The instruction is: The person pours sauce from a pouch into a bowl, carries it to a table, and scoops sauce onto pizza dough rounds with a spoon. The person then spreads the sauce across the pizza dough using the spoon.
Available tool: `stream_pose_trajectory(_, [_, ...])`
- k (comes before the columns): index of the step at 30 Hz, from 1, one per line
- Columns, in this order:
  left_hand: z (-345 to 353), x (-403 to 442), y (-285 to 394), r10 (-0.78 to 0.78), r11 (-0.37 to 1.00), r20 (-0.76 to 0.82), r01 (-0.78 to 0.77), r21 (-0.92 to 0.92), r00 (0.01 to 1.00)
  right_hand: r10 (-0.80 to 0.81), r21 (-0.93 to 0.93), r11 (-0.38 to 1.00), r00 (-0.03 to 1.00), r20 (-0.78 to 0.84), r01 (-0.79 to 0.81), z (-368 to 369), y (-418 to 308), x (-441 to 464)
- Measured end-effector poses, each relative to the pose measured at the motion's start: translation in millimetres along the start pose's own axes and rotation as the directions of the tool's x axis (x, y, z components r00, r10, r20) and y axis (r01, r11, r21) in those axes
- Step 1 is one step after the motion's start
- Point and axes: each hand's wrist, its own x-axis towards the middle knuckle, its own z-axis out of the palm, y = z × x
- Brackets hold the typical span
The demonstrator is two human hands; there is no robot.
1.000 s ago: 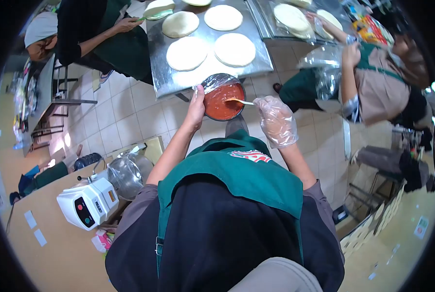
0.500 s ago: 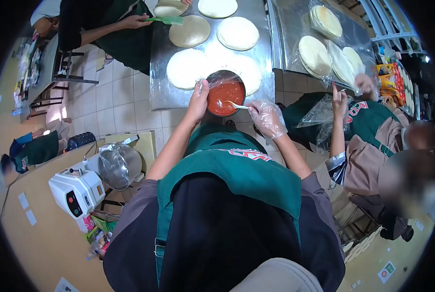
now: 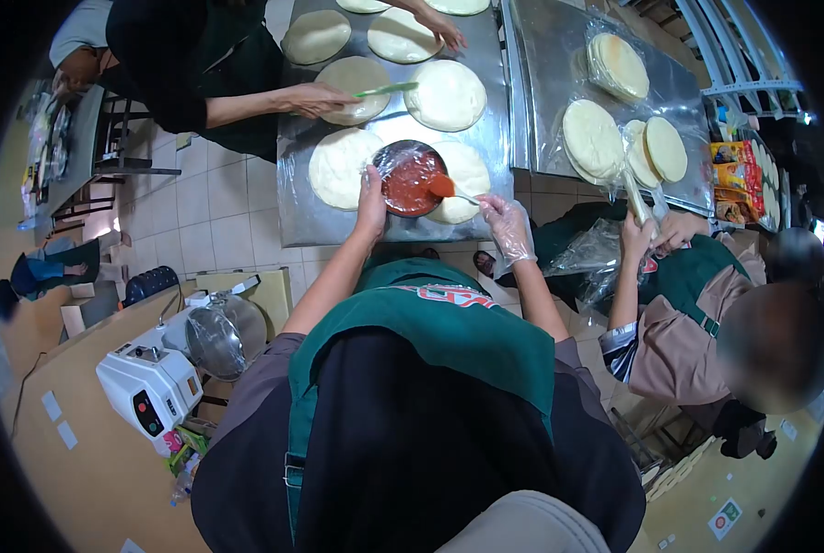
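My left hand (image 3: pixel 371 205) grips the left rim of a round bowl of red sauce (image 3: pixel 406 195), which has clear plastic film over its upper part. In a clear plastic glove, my right hand (image 3: pixel 506 221) pinches the handle of a spoon (image 3: pixel 442 186). Red sauce covers the spoon's head, which is over the bowl's right edge. The bowl is above the near edge of a metal table (image 3: pixel 299 226), between a pale dough round (image 3: pixel 345 170) on the left and another (image 3: pixel 461 175) on the right, partly hidden.
Across the table at upper left, a co-worker's hand (image 3: pixel 318 100) holds a green tool (image 3: pixel 386 89) over dough rounds. On the right, another person bags flat rounds (image 3: pixel 592 138) beside a second metal table (image 3: pixel 545 157). A white mixer (image 3: pixel 149 387) stands at lower left.
The bowl has come over the table's near edge. My right hand has lifted the spoon, loaded with sauce, toward the bowl's right rim. The co-worker's green tool has moved right and down.
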Motion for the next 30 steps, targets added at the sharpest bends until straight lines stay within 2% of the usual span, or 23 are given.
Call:
stream_pose_trajectory(3, [-17, 12, -13, 0.009, 1.0, -0.095, -0.008, 0.011, 0.995, 0.077, -0.126, 0.988, 0.99, -0.114, -0.092, -2, 26, 16])
stream_pose_trajectory(4, [-26, 17, -21, 0.002, 1.0, -0.127, -0.002, 0.006, 0.992, -0.04, -0.301, 0.954, 0.985, -0.168, -0.013, 1, 24, 19])
stream_pose_trajectory(6, [-34, 17, -20, 0.004, 1.0, -0.141, -0.002, 0.018, 0.99, -0.29, -0.624, 0.775, 0.935, -0.206, 0.103, 12, 20, 21])
stream_pose_trajectory(7, [-29, 8, -3, -0.001, 1.0, -0.151, 0.002, 0.009, 0.988, -0.429, -0.682, 0.707, 0.88, -0.203, 0.187, 19, 30, 27])
stream_pose_trajectory(11, [-36, 8, -7, -0.015, 0.999, -0.144, 0.009, -0.037, 0.989, -0.541, -0.778, 0.583, 0.827, -0.156, 0.234, 25, 61, 30])
stream_pose_trajectory(14, [-37, 14, -23, -0.01, 0.998, -0.106, 0.003, -0.059, 0.994, -0.519, -0.777, 0.596, 0.836, -0.18, 0.203, 18, 53, 26])
stream_pose_trajectory(17, [-33, 17, -26, 0.006, 1.0, -0.093, -0.008, -0.015, 0.996, -0.079, -0.456, 0.886, 0.944, -0.32, -0.08, 10, 8, 12])
stream_pose_trajectory(20, [-21, 14, -22, 0.03, 0.998, -0.073, -0.026, 0.057, 0.997, -0.017, -0.275, 0.961, 0.992, -0.127, -0.018, 10, -12, 9])
stream_pose_trajectory(21, [-18, 12, -20, 0.029, 0.996, -0.072, -0.023, 0.087, 0.997, -0.138, -0.285, 0.952, 0.988, -0.069, 0.113, 13, -42, 1])
stream_pose_trajectory(24, [-8, 8, -16, 0.057, 0.983, -0.046, -0.048, 0.176, 0.997, -0.506, -0.573, 0.714, 0.862, -0.026, 0.402, 31, -26, 16])
stream_pose_trajectory(25, [-7, 7, -17, 0.06, 0.979, -0.029, -0.053, 0.197, 0.998, -0.567, -0.591, 0.674, 0.823, -0.029, 0.443, 39, -19, 22])
stream_pose_trajectory(28, [-8, 10, -27, 0.065, 0.982, -0.008, -0.062, 0.178, 0.998, -0.262, -0.546, 0.805, 0.965, 0.022, 0.231, 39, -24, 15])
stream_pose_trajectory(29, [-9, 13, -31, 0.066, 0.986, -0.006, -0.064, 0.156, 0.998, -0.041, -0.398, 0.916, 0.999, 0.02, 0.046, 40, -6, 21])
stream_pose_trajectory(30, [-10, 14, -34, 0.058, 0.988, -0.015, -0.056, 0.144, 0.998, 0.002, -0.321, 0.947, 1.0, 0.021, 0.005, 37, 4, 22])
